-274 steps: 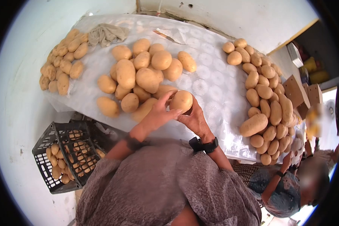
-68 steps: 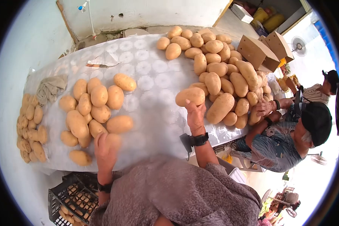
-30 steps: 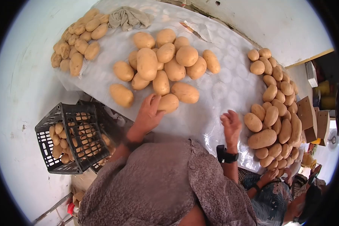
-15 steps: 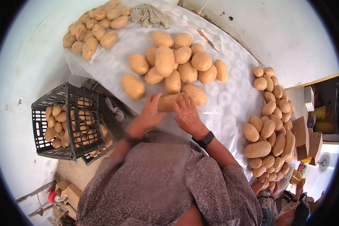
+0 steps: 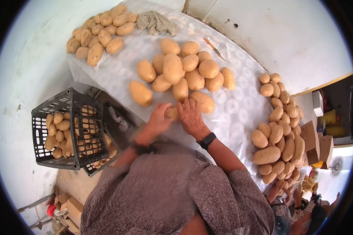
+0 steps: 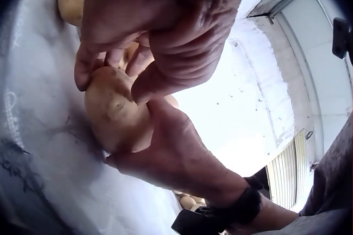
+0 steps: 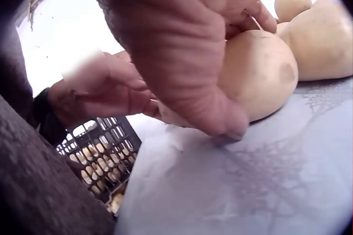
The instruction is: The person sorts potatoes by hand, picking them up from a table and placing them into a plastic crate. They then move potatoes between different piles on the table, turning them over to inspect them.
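Both hands hold one tan potato (image 5: 171, 112) at the near edge of the white patterned tablecloth (image 5: 239, 98). My left hand (image 5: 161, 117) grips its left end. My right hand (image 5: 187, 111), with a black strap on the wrist, covers its right side. In the left wrist view, the left hand's fingers (image 6: 110, 53) curl over the potato (image 6: 113, 111) and the right hand (image 6: 171, 152) cups it from beneath. The right wrist view has the right hand's thumb (image 7: 220, 119) against the potato (image 7: 259, 72), which rests on the cloth, with the left hand (image 7: 105, 92) behind.
A middle heap of large potatoes (image 5: 184, 68) lies just beyond the hands. Small potatoes (image 5: 98, 31) and a rag (image 5: 157, 21) are far left. A long pile (image 5: 282, 129) runs along the right. A black crate (image 5: 66, 129) of potatoes stands below left. Cardboard boxes (image 5: 315, 143) sit right.
A second ago only my left hand touched the potato and the right hand was off to the right. The right hand has come over, and both hold it nearer the edge.
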`<state>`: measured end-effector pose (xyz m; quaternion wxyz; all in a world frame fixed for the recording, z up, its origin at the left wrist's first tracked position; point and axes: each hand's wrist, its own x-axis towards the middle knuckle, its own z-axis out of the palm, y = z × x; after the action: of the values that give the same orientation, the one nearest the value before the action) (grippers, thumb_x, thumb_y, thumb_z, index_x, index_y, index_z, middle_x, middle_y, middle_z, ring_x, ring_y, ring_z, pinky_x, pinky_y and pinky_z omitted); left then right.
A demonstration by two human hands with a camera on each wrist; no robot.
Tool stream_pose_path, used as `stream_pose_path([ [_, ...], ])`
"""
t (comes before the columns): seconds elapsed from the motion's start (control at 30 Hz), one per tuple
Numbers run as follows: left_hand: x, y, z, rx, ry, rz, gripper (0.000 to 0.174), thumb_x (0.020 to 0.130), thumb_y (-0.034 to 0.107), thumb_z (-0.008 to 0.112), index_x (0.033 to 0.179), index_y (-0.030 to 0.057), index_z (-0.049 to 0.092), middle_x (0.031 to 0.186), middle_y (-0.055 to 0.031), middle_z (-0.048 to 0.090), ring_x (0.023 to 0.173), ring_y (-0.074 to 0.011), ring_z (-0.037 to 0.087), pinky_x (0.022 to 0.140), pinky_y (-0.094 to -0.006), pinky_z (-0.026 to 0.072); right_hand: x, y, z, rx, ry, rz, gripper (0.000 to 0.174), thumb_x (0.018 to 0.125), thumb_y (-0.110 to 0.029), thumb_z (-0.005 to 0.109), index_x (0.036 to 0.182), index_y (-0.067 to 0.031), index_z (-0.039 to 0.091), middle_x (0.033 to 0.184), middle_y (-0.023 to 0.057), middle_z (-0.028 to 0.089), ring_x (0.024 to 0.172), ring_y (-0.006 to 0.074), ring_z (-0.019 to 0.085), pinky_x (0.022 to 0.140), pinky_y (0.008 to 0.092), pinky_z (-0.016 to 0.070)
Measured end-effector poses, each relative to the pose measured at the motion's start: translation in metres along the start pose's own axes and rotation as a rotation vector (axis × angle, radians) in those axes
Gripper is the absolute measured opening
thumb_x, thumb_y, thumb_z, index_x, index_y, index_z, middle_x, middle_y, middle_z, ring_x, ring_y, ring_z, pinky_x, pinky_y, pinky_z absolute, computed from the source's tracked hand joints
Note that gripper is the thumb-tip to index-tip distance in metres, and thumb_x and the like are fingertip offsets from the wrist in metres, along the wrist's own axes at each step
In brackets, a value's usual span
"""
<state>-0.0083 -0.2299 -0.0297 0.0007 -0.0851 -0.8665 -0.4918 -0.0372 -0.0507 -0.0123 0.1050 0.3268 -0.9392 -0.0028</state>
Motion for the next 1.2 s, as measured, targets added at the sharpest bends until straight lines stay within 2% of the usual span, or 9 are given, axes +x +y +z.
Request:
stream_pose_path([
  [0.13,0.007,0.023,-0.013,-0.263,-0.037,-0.025,0.048,0.079,0.000,0.065,0.126,0.0010,0.052,0.117,-0.0126,0.056,0.105,-0.0207,0.058,0.088,-0.0306,0.0487,-0.015,0.007,-0.003,0.312,0.098,0.088,0.061,0.060,-0.012,0.073,0.116,0.0008,0.054,0.105,0.0192,0.054,0.099,0.0349,0.050,0.090,0.0392,0.0407],
  [0.27,0.017,0.046,-0.009,-0.601,-0.054,-0.008,0.040,0.086,0.001,0.062,0.125,-0.0023,0.053,0.124,-0.0107,0.056,0.109,-0.0164,0.057,0.088,-0.0305,0.0487,-0.023,0.012,-0.044,0.544,0.278,0.252,0.061,0.059,-0.011,0.077,0.114,0.0019,0.054,0.104,0.0188,0.058,0.098,0.0378,0.055,0.087,0.0398,0.0462],
  [0.33,0.018,0.060,-0.006,-0.569,-0.106,0.036,0.040,0.086,0.001,0.061,0.125,-0.0028,0.053,0.123,-0.0111,0.056,0.110,-0.0170,0.056,0.089,-0.0307,0.0485,-0.024,0.020,-0.086,1.019,0.174,0.410,0.058,0.065,-0.013,0.079,0.115,0.0027,0.054,0.104,0.0159,0.062,0.097,0.0323,0.062,0.085,0.0391,0.0503],
  [0.37,0.019,0.065,-0.003,-0.534,-0.147,0.069,0.039,0.086,0.001,0.061,0.124,-0.0033,0.053,0.122,-0.0115,0.055,0.110,-0.0176,0.056,0.089,-0.0310,0.0483,-0.029,0.026,-0.084,1.005,0.195,0.435,0.058,0.065,-0.013,0.079,0.115,0.0027,0.054,0.104,0.0159,0.062,0.097,0.0323,0.062,0.085,0.0391,0.0503],
  [0.47,0.018,0.069,0.012,-0.442,-0.244,0.130,0.040,0.087,0.001,0.061,0.125,-0.0028,0.053,0.118,-0.0108,0.057,0.106,-0.0175,0.057,0.089,-0.0307,0.0479,-0.052,0.043,-0.084,1.568,0.308,0.569,0.059,0.071,-0.017,0.079,0.121,0.0029,0.054,0.107,0.0095,0.064,0.099,0.0163,0.061,0.087,0.0327,0.0499],
  [0.6,0.017,0.068,0.032,-0.386,-0.370,0.123,0.038,0.087,0.002,0.061,0.124,-0.0026,0.053,0.114,-0.0097,0.058,0.103,-0.0165,0.058,0.088,-0.0299,0.0483,-0.094,0.060,-0.063,1.839,0.497,0.810,0.056,0.075,-0.018,0.076,0.122,0.0028,0.053,0.110,0.0095,0.063,0.102,0.0174,0.058,0.088,0.0323,0.0483],
  [0.77,0.020,0.073,0.047,-0.333,-0.413,0.015,0.037,0.082,0.002,0.066,0.118,-0.0018,0.058,0.108,-0.0111,0.062,0.096,-0.0195,0.062,0.086,-0.0321,0.0507,-0.147,0.088,-0.057,1.904,0.860,0.918,0.050,0.080,-0.016,0.073,0.122,0.0026,0.053,0.109,0.0085,0.062,0.101,0.0167,0.058,0.087,0.0323,0.0493],
  [1.03,0.025,0.065,0.064,-0.212,-0.415,0.145,0.030,0.081,0.003,0.066,0.111,-0.0008,0.062,0.100,-0.0119,0.064,0.090,-0.0203,0.063,0.080,-0.0315,0.0512,-0.237,0.127,-0.078,1.648,1.288,1.222,0.040,0.087,-0.015,0.067,0.122,-0.0018,0.052,0.107,0.0038,0.060,0.097,0.0155,0.060,0.082,0.0311,0.0509],
  [1.2,0.022,0.067,0.072,-0.176,-0.412,0.165,0.029,0.081,0.002,0.065,0.109,-0.0016,0.062,0.098,-0.0132,0.064,0.088,-0.0218,0.064,0.078,-0.0315,0.0517,-0.280,0.138,-0.095,1.535,1.471,1.199,0.038,0.085,-0.014,0.070,0.117,-0.0021,0.054,0.100,0.0028,0.060,0.091,0.0134,0.060,0.078,0.0268,0.0495],
])
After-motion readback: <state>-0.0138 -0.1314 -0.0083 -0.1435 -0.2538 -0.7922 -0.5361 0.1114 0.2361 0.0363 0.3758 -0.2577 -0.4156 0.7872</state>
